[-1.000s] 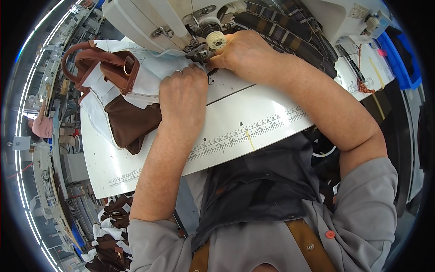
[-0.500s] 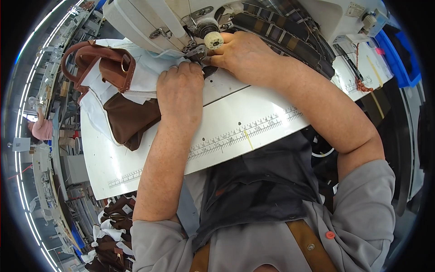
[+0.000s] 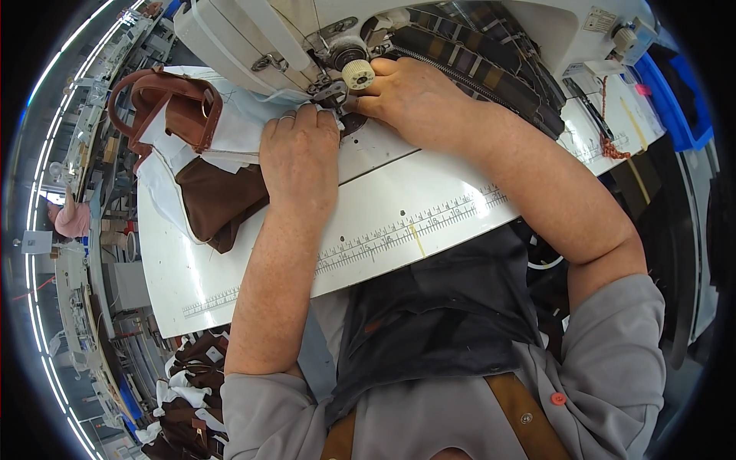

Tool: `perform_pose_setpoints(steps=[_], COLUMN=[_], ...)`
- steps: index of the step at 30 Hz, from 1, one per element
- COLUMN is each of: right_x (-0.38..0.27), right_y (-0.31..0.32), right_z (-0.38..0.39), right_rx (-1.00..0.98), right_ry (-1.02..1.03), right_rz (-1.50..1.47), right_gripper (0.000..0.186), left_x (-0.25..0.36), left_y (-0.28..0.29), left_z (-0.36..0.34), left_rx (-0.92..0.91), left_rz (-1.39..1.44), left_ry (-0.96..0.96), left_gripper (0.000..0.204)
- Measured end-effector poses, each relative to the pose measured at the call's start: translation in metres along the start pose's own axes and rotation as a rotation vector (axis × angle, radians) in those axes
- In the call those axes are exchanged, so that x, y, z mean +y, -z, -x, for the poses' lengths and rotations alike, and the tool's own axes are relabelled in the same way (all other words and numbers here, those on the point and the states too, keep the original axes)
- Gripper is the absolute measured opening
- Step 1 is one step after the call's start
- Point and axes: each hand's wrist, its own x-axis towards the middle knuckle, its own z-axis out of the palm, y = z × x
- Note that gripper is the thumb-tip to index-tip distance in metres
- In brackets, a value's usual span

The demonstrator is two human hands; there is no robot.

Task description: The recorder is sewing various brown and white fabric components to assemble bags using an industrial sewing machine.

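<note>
Indeed, left grip [image 3: 299, 159] touches handbag [image 3: 218, 193]

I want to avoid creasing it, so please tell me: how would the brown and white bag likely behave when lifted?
The bag would probably sag, since its brown fabric falls in loose folds. Its handles may hold their shape better, because they stand in curved arches. Rolling seems unlikely, as it lies slumped.

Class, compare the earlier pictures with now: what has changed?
The left hand and the bag have shifted slightly left and away from the person. No new hold or release shows. The right hand stays beside the knob.
</note>
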Motion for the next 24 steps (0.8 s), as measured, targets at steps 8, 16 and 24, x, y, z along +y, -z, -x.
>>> perform_pose_setpoints(steps=[8,16,24], right_x=[-0.001,0.001,0.002], right_y=[0.003,0.006,0.0], right_z=[0.0,0.002,-0.009], right_rx=[0.004,-0.003,0.029], right_ry=[-0.037,-0.046,-0.007], right_rz=[-0.057,-0.057,-0.087], right_gripper=[0.022,0.021,0.014], left_x=[-0.003,-0.002,-0.012], left_y=[-0.003,-0.004,-0.007], left_z=[0.001,-0.001,0.004], left_rx=[0.034,0.034,0.023], left_rz=[0.028,0.036,0.089], left_ry=[-0.009,0.0,0.026], left_gripper=[0.005,0.005,0.014])
